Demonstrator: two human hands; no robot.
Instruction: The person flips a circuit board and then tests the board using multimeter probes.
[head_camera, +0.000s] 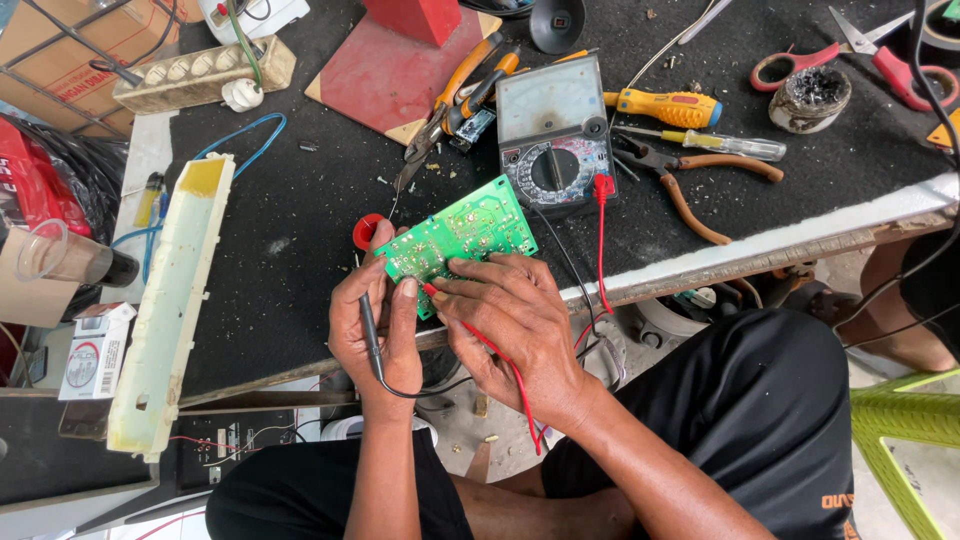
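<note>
Both probes are down on the green board (462, 232) near the bench's edge, my left hand (378, 330) clamped on the black probe (368, 325), right hand (515, 320) pinching the red probe (432, 291), meter (553, 135) just beyond for reading.

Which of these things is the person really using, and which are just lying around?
In use: green circuit board, black probe in left hand, red probe in right hand, multimeter.
Lying about: yellow screwdriver, pliers, red scissors, white plastic cover.
</note>
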